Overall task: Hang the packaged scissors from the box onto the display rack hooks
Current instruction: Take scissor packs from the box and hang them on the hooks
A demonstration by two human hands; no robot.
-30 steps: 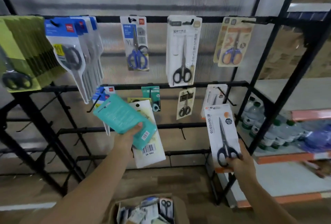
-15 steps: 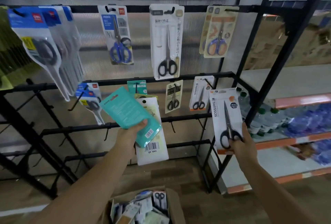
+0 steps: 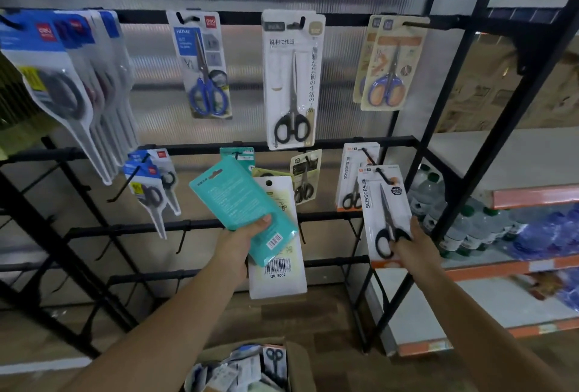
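While the white SCISSORS pack (image 3: 386, 214) sits with its hang-hole at the tip of the black hook (image 3: 383, 176) on the second rail of the display rack (image 3: 344, 143), risk item one: the hole may miss or slip off, as the right hand (image 3: 407, 242) pinches only the bottom edge and the card can swing. Risk item two: the left hand (image 3: 242, 242), thumb curled over a teal pack (image 3: 241, 208) stacked on a white barcoded pack (image 3: 279, 269), may shed one. Remaining stock: cardboard box (image 3: 250, 366), below, between the arms.
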